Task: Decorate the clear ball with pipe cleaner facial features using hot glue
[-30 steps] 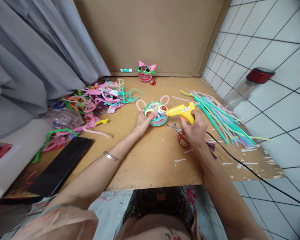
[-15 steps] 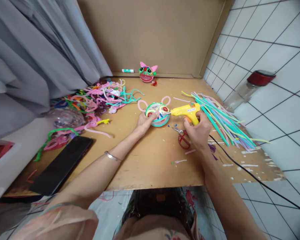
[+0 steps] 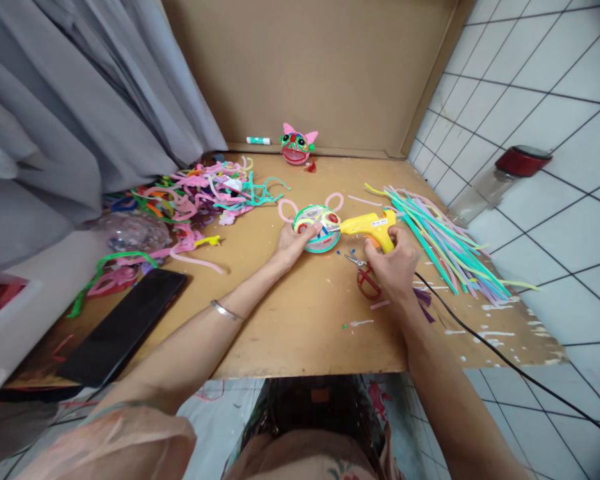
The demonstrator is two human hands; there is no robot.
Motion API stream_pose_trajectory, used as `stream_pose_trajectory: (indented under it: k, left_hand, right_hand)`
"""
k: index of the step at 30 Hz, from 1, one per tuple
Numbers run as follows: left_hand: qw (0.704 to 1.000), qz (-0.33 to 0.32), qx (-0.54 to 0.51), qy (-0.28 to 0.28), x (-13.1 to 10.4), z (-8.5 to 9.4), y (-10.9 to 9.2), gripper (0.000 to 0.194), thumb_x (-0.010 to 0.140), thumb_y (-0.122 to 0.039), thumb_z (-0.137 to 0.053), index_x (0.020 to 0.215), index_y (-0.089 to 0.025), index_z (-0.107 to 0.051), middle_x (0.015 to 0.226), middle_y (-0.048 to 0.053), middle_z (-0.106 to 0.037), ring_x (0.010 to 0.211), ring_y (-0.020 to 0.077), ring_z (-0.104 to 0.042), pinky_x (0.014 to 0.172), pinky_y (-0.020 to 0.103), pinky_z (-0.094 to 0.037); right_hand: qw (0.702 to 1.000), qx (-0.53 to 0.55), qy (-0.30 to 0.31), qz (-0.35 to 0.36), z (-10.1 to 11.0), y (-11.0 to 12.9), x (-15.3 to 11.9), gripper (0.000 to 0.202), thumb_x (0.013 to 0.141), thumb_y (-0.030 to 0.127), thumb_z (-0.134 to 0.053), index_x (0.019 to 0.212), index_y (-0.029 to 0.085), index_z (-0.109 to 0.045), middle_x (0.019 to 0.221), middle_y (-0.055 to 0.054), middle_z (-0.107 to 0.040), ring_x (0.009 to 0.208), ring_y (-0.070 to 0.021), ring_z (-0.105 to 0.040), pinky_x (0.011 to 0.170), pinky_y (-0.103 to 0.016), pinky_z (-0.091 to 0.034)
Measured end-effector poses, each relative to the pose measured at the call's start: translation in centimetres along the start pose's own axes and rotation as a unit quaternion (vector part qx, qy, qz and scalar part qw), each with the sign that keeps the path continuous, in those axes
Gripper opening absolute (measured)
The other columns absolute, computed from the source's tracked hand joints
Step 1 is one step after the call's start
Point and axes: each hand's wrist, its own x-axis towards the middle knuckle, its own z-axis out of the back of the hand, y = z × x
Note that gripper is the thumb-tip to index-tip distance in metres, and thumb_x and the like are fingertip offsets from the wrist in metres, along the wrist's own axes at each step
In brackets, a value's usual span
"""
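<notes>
My left hand [image 3: 294, 245] grips the left side of a round craft face [image 3: 316, 245], its thumb lying over the front. The face has a green-teal rim, red round eyes, blue bits and two pink pipe-cleaner loops for ears. A yellow hot glue gun [image 3: 367, 225] is held in my right hand [image 3: 394, 260], fingers wrapped round its handle near the orange trigger. Its metal nozzle points left and reaches the right part of the face; whether it touches cannot be made out. Red-handled scissors [image 3: 367, 280] lie just left of my right hand, blades toward the face.
Tangled pipe cleaners [image 3: 195, 193] heap up at the left, near a black phone [image 3: 125, 327]. Straight pipe cleaners [image 3: 445, 240] lie at the right, by a red-lidded bottle [image 3: 500, 183]. A finished-looking face [image 3: 296, 145] and glue stick [image 3: 259, 141] stand behind. A black cord [image 3: 485, 337] trails right.
The glue gun and my right hand have shifted very slightly left. My left hand still holds the craft face, and the whole view has moved a little.
</notes>
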Motion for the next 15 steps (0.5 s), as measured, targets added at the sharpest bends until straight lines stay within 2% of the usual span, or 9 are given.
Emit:
stream_pose_trajectory:
  k: [5, 15]
  left_hand:
    - [1.000, -0.004, 0.009, -0.002, 0.1, 0.0, 0.1, 0.043, 0.064, -0.046, -0.072, 0.092, -0.013, -0.067, 0.089, 0.008, -0.073, 0.085, 0.0228, -0.067, 0.080, 0.033, -0.053]
    - [1.000, -0.013, 0.016, 0.008, 0.3, 0.0, 0.2, 0.046, 0.068, -0.051, -0.069, 0.094, -0.013, -0.068, 0.090, 0.009, -0.074, 0.086, 0.0227, -0.069, 0.079, 0.031, -0.054]
  right_hand:
    - [1.000, -0.003, 0.011, 0.020, 0.0, -0.1, -0.2, 0.031, 0.070, 0.041, -0.062, 0.091, 0.020, -0.054, 0.084, -0.005, -0.063, 0.071, -0.0208, -0.059, 0.070, -0.035, -0.047]
    - [0.993, -0.047, -0.022, 0.108, -0.4, -0.1, -1.2, 0.032, 0.078, 0.041, -0.059, 0.101, 0.020, -0.054, 0.093, -0.009, -0.065, 0.086, -0.0250, -0.063, 0.073, -0.036, -0.049]
